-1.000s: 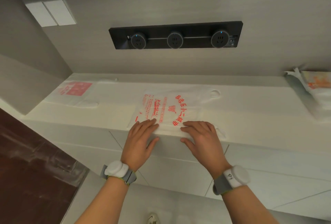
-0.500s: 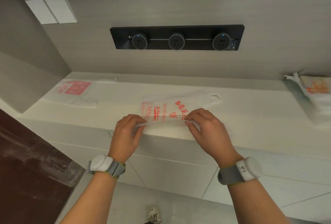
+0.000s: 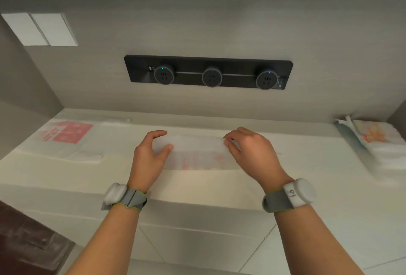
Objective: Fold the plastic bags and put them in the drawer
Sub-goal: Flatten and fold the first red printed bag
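My left hand (image 3: pixel 151 153) and right hand (image 3: pixel 248 149) pinch the bag (image 3: pixel 197 151) ends; its long axis runs between them.

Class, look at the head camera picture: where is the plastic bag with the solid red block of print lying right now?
The bag with the red block lies flat on the white counter at far left, beyond the left hand, near the corner.

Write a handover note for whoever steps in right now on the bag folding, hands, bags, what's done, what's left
Left hand and right hand: each pinching an end of the bag on the counter, folding its near edge away.
Flat bag lies unfolded at the left; a stack of bags sits at the right.
Done: first fold under way.
Left: finish folding, fold the others, put all in the drawer, which is not in view.
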### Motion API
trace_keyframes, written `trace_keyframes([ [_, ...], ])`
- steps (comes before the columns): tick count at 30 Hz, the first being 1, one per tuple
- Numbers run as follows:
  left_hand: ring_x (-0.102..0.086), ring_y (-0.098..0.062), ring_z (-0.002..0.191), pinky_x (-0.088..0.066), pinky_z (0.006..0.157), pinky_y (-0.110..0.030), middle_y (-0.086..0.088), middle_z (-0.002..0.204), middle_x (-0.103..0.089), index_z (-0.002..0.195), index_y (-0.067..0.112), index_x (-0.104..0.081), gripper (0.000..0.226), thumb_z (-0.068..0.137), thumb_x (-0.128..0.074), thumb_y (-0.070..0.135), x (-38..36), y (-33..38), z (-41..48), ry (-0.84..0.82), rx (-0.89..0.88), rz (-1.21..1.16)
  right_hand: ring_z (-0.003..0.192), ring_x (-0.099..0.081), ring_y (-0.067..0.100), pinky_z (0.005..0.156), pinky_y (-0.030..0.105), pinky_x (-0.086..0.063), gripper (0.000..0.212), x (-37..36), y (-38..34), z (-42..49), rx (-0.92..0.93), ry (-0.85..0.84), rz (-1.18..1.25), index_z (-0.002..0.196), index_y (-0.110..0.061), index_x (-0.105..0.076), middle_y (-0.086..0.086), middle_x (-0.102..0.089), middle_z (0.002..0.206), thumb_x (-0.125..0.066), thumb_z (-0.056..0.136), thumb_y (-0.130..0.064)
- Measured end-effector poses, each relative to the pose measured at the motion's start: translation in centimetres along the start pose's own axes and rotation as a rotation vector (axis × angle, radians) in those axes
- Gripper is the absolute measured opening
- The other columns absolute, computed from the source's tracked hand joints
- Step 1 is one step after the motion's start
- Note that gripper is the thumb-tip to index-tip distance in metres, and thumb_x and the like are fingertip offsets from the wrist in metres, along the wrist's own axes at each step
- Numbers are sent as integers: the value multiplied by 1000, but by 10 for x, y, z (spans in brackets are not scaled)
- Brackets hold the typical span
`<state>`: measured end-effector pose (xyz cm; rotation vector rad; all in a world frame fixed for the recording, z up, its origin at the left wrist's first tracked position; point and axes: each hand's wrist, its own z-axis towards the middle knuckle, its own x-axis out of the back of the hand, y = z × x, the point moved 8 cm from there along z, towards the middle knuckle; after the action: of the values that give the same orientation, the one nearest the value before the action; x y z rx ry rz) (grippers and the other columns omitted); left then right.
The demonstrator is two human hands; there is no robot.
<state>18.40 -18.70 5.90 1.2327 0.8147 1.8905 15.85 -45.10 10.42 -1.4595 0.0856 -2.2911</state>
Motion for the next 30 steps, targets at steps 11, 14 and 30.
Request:
trace_keyframes([
  [11, -56, -17, 112, -31, 93, -9, 0, 117, -59, 134, 15, -52, 56, 84, -76, 12, -45, -51, 51, -165, -12, 83, 101, -67, 23, 83, 35, -52, 30, -58, 23, 44, -110, -187, -117, 125, -23, -62, -2, -68, 116, -57, 96, -27],
  [14, -56, -16, 110, -34, 91, -11, 3, 116, -56, 133, 14, -52, 54, 84, -75, 11, -49, -53, 55, -179, -83, 136, 100, -67, 21, 83, 33, -49, 28, -69, 28, 45, -128, -202, -126, 122, -23, -64, -3, -67, 113, -59, 95, -26],
  [30, -51, -6, 77, -41, 76, -24, 12, 76, -56, 106, 23, -66, 16, 91, -62, 28, -87, 17, -11, -446, -594, 133, 107, -60, 23, 92, 37, -45, 32, -100, 24, 37, -192, -218, -65, 121, -21, -66, -2, -64, 116, -58, 92, -33],
])
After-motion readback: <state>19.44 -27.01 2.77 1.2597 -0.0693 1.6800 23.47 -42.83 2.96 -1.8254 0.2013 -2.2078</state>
